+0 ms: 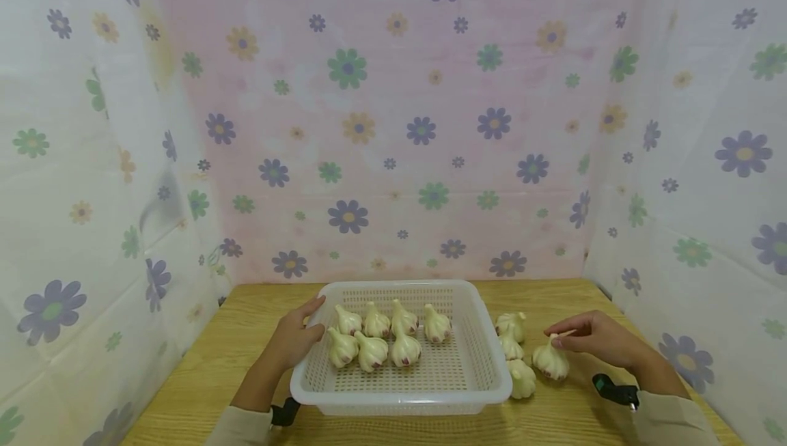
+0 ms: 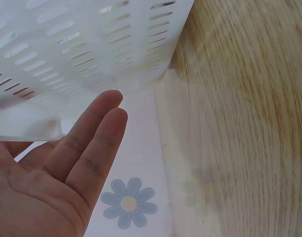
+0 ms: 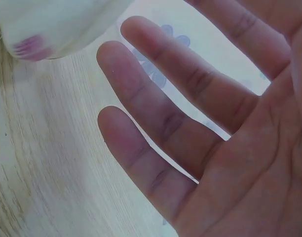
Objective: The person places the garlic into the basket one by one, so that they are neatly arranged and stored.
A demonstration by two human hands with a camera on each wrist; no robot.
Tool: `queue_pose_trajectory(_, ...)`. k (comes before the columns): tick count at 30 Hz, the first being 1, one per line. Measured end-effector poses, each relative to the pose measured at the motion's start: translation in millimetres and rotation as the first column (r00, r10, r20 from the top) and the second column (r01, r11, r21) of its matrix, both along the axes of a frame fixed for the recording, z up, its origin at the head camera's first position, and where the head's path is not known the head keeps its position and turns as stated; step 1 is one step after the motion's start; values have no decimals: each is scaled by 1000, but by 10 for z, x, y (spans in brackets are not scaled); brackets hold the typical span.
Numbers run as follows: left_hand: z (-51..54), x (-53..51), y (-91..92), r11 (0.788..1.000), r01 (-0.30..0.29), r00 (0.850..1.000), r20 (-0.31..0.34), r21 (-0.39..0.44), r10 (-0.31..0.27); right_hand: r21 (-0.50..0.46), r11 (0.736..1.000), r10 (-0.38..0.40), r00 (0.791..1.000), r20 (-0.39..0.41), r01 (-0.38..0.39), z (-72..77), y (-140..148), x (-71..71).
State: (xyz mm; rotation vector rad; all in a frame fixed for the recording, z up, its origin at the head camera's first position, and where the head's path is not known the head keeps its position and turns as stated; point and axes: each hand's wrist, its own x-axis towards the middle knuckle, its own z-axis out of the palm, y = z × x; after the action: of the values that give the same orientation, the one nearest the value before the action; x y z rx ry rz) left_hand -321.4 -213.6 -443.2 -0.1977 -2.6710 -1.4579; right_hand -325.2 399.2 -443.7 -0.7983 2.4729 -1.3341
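Note:
A white slotted plastic basket [image 1: 402, 398] stands on the table with several garlic bulbs [image 1: 406, 350] inside, gathered toward its left and back. My left hand [image 1: 294, 338] holds the basket's left rim, thumb and index finger over the edge. In the left wrist view, other fingers [image 2: 99, 143] extend along the outside of the slotted wall. Right of the basket, my right hand [image 1: 593, 338] pinches a garlic bulb [image 1: 551, 363] by its stem between thumb and forefinger. The right wrist view shows the purple-marked bulb [image 3: 57, 29] and the remaining fingers [image 3: 124, 133] spread. Whether the bulb touches the table I cannot tell.
Three more garlic bulbs [image 1: 522, 379] lie close together against the basket's right side, left of the pinched one. The wooden table [image 1: 240, 337] is enclosed at the back and sides by flower-patterned sheets [image 1: 393, 159].

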Motion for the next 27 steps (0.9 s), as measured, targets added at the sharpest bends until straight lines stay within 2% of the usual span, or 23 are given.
queue_pose_trajectory(8, -2, 2, 2, 1000, -1, 1000, -2, 7, 1, 20, 1000, -22, 999, 36, 21, -39, 5, -6)
queue_pose_trajectory(16, -16, -4, -6, 1000, 2, 1000, -5, 6, -2, 91, 996, -28, 994, 105, 18, -94, -19, -13)
queue_pose_trajectory(23, -2, -6, -5, 1000, 1, 1000, -8, -9, -1, -43, 998, 56, 967, 247, -47, -115, -40, -25)
queue_pose_trajectory(27, 8, -1, 2, 1000, -1, 1000, -11, -16, 1, -56, 997, 60, 963, 261, -47, -127, -38, -29)
